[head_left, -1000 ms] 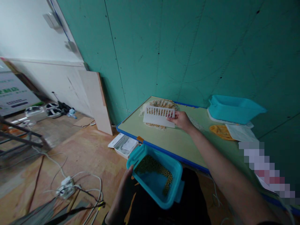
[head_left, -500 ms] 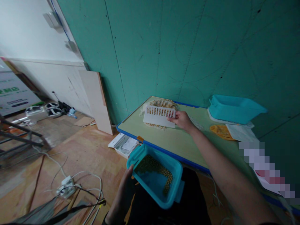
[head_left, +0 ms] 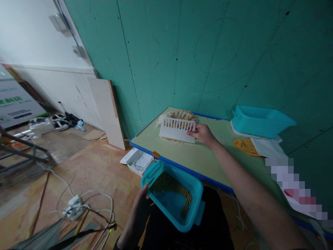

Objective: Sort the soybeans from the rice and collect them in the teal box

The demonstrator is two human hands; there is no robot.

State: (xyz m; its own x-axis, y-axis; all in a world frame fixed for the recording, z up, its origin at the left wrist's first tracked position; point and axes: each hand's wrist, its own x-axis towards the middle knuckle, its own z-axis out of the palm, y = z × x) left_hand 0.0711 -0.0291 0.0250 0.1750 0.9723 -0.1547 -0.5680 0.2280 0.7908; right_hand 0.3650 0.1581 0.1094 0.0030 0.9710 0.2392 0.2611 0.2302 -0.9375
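With my right hand (head_left: 204, 134) I pinch the right end of a white slotted scraper (head_left: 177, 133). Its row of slots faces the wall, and it lies over a pile of yellowish beans and pale grains (head_left: 182, 114) on the table (head_left: 208, 163). Some beans show along its near edge too. My left hand (head_left: 139, 201) grips the left rim of a blue plastic bin (head_left: 179, 227), held below the table's front edge above my lap. Dark green beans (head_left: 166, 181) and yellowish beans (head_left: 186, 205) lie in that bin. Most of my left fingers are hidden behind it.
A second blue bin (head_left: 262, 121) stands at the table's right, against the green wall. In front of it lie an orange cloth item (head_left: 246, 147) and a white sheet (head_left: 269, 147). An open white box (head_left: 136, 161), a power strip (head_left: 74, 207) and cables are on the floor.
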